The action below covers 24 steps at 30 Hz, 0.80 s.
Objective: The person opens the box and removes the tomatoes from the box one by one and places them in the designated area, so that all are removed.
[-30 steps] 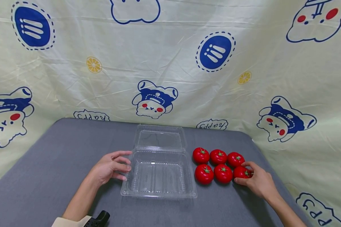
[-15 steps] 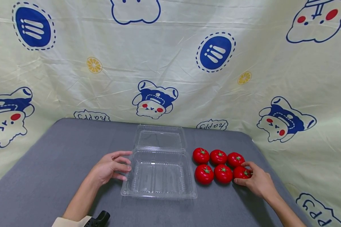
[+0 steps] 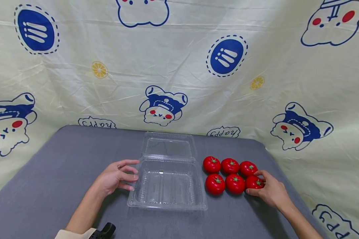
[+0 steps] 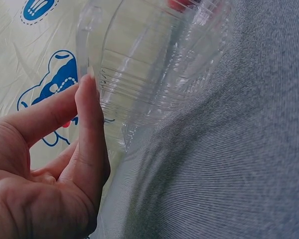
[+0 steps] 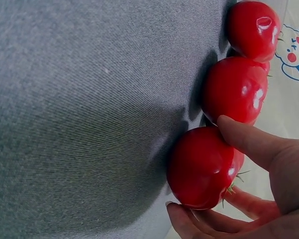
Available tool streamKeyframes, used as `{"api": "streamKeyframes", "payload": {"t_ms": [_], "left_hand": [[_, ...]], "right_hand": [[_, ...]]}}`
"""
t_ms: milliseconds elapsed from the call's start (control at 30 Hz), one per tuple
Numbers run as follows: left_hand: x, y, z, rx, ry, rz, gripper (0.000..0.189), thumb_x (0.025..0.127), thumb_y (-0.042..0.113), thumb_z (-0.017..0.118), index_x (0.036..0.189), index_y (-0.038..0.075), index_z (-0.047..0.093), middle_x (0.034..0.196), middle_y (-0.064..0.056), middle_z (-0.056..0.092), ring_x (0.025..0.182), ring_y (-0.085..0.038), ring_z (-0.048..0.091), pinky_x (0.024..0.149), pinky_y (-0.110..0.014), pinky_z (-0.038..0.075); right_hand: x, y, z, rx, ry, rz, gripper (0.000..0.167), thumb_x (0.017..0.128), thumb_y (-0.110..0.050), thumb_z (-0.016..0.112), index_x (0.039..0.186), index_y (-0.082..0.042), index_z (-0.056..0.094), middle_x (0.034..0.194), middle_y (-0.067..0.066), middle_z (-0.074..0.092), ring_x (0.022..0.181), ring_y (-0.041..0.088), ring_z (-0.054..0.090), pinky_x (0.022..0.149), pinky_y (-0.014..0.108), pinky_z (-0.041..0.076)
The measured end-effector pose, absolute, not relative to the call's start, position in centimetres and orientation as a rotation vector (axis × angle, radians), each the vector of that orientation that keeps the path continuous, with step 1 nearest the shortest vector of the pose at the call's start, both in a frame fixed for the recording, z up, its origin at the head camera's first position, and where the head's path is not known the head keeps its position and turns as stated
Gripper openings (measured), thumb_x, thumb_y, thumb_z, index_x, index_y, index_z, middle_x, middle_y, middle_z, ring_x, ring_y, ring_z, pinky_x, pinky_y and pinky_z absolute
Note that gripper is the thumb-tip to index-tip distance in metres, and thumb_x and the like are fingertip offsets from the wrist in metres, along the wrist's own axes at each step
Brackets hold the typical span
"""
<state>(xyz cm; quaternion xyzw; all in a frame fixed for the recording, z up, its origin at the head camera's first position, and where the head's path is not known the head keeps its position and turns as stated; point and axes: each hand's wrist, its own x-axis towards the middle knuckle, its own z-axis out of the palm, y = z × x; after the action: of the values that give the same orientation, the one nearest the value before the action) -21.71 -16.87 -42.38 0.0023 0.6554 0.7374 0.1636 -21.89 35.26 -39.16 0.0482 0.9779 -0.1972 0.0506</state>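
My left hand (image 3: 116, 176) reaches the left rim of a hinged clear plastic container (image 3: 167, 186), its fingers loosely extended. In the left wrist view, fingertips (image 4: 87, 82) meet the rim, and the container's ribbed side wall shows beyond them. The container's lid (image 3: 169, 146) lies folded back. On the right, my right hand (image 3: 272, 191) holds the near-right tomato (image 5: 204, 169) of two short rows, thumb on one side and fingers on the other. This tomato still sits among its neighbours, a second tomato (image 5: 234, 89) right beside it.
Several more red tomatoes with green stems, among them the near-left tomato (image 3: 215, 184) and far-left tomato (image 3: 211, 164), stand between the container and my right hand. A grey cloth-covered table (image 3: 62, 166) lies beneath everything. A printed curtain (image 3: 179, 66) hangs behind its far edge.
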Motion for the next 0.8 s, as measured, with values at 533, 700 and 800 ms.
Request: {"api": "streamKeyframes", "payload": {"t_ms": [533,700,800], "left_hand": [[-21.8,-17.3,-42.3,0.048,1.849,2.097,0.07,0.084,-0.004,0.074,0.147,-0.005,0.044,0.097,-0.002,0.066,0.074,-0.014,0.069,0.061,-0.035,0.064],[-21.8,-17.2,-42.3,0.045,1.841,2.102,0.071,0.083,-0.005,0.074,0.147,-0.005,0.043,0.097,-0.002,0.066,0.075,-0.015,0.069,0.061,-0.036,0.064],[-21.9,-17.1,-42.4,0.044,1.84,2.103,0.071,0.083,-0.005,0.074,0.147,-0.005,0.043,0.097,-0.003,0.066,0.075,-0.015,0.069,0.061,-0.036,0.064]], "right_hand": [[-22.0,35.2,-38.2,0.163,2.917,-0.631,0.091,0.075,-0.053,0.085,0.137,0.002,0.047,0.133,0.038,0.051,0.115,0.051,0.053,0.084,0.057,0.056],[-21.5,34.7,-37.4,0.114,3.003,-0.617,0.085,0.08,-0.048,0.082,0.139,0.003,0.047,0.131,0.038,0.053,0.116,0.051,0.054,0.085,0.059,0.056],[-21.3,34.0,-36.7,0.104,3.048,-0.624,0.083,0.082,-0.046,0.08,0.141,0.003,0.046,0.132,0.038,0.053,0.116,0.051,0.053,0.082,0.058,0.058]]}}
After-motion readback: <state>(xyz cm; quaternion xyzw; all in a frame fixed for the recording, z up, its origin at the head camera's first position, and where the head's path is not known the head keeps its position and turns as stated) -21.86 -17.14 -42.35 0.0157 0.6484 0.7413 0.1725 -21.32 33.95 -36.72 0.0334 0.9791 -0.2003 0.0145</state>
